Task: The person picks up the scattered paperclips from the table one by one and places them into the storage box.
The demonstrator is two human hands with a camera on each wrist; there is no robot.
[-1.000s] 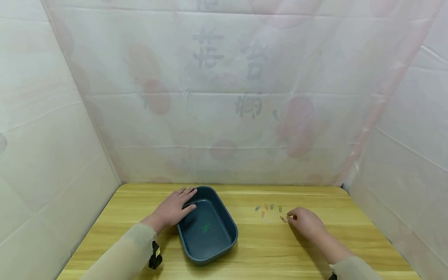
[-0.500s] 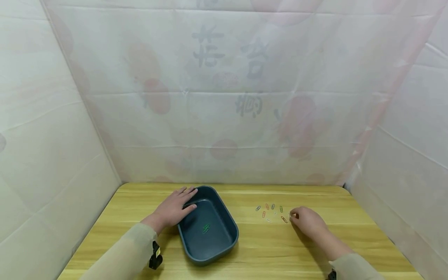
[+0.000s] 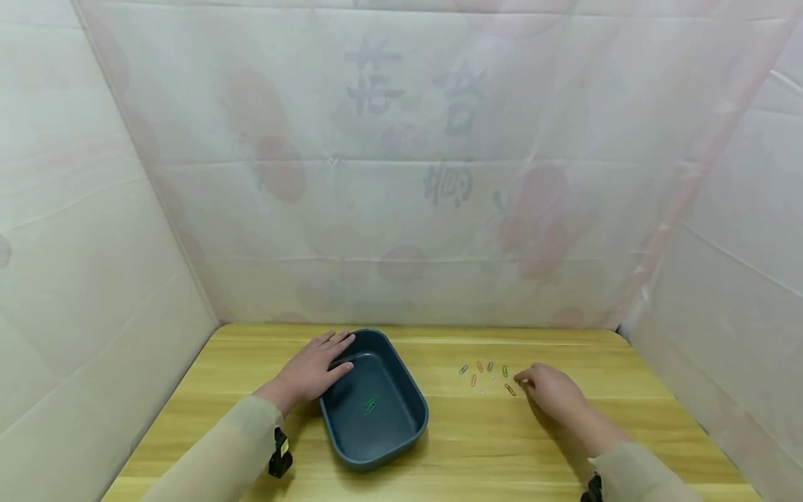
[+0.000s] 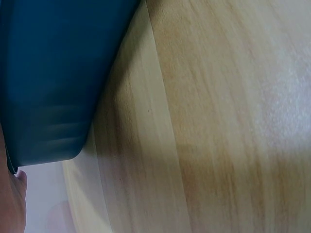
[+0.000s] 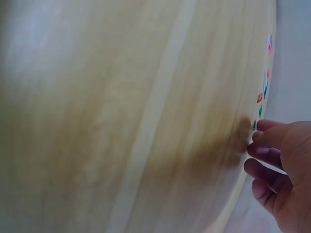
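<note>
The left hand (image 3: 311,369) lies flat with straight, spread fingers (image 3: 339,340) on the far left rim of a dark blue tray (image 3: 401,436), which sits on the wooden bench (image 3: 477,446) a little left of the middle. On the tray floor lies a green paper clip (image 3: 371,405), apart from the left fingers. In the left wrist view only the tray's outer wall (image 4: 48,73), the bench (image 4: 218,121) and the edge of the hand (image 4: 12,204) show.

The right hand (image 3: 552,390) rests on the bench, well to the right of the tray. Its fingers (image 3: 523,380) are curled, tips drawn narrow together at the right end of a small scatter of coloured paper clips (image 3: 483,373). An orange clip (image 3: 510,390) lies just beside the fingertips, on their left. Something small and pale seems to sit at the very tips, but whether it is pinched cannot be told. In the right wrist view the curled fingers (image 5: 265,145) point at the bench edge with the clips (image 5: 262,97) in a row just beyond them; the view is blurred.

Pale cloth walls (image 3: 401,174) with faint printed characters surround the bench on three sides.
</note>
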